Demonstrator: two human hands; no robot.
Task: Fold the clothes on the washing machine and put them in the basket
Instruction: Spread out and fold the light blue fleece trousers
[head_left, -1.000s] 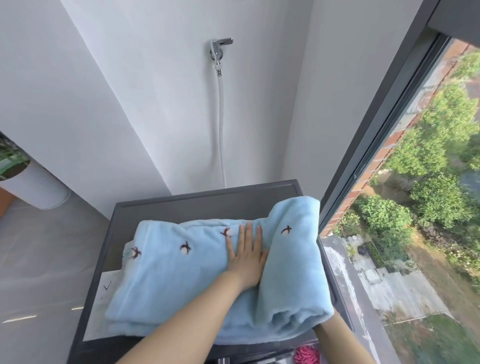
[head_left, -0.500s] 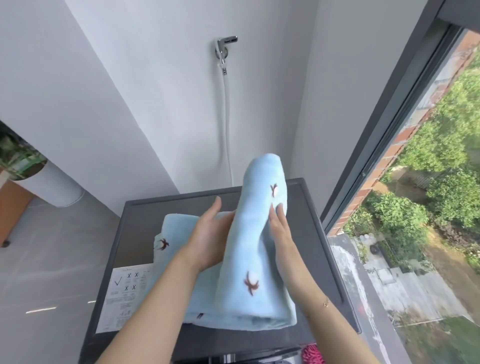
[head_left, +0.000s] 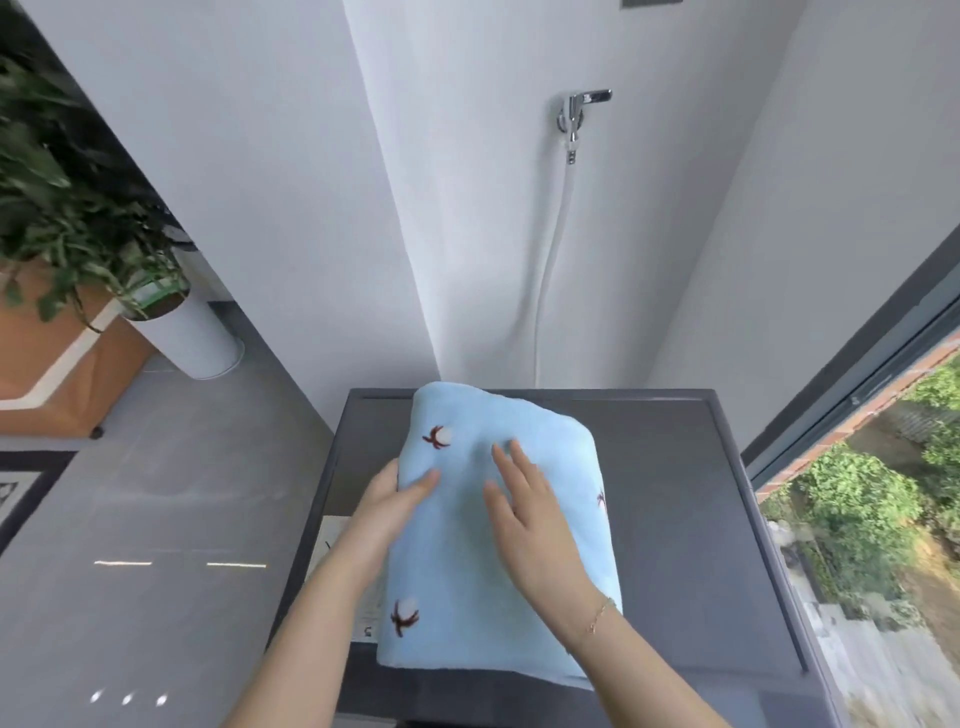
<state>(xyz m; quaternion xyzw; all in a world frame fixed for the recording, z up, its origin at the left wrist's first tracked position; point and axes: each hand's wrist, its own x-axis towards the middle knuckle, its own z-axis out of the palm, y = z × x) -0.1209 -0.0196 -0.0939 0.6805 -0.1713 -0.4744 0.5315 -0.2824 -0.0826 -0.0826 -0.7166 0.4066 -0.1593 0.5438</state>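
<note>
A light blue towel (head_left: 467, 577) with small dark red embroidered motifs lies folded into a thick rectangle on the dark grey washing machine top (head_left: 675, 493). My left hand (head_left: 384, 504) grips the towel's left edge, thumb on top and fingers hidden under the fold. My right hand (head_left: 530, 519) rests flat on the upper face of the towel with its fingers straight and spread. No basket is in view.
A white sticker (head_left: 332, 535) peeks out by the towel's left side. A tap (head_left: 576, 111) with a white hose (head_left: 550, 260) is on the wall behind. A potted plant (head_left: 192, 338) and an orange box (head_left: 62, 374) stand on the floor at left. A window (head_left: 857, 415) runs along the right.
The raised half of the towel has been laid over to the left, making a narrower thick stack. My right hand now lies on top and my left hand holds the left edge.
</note>
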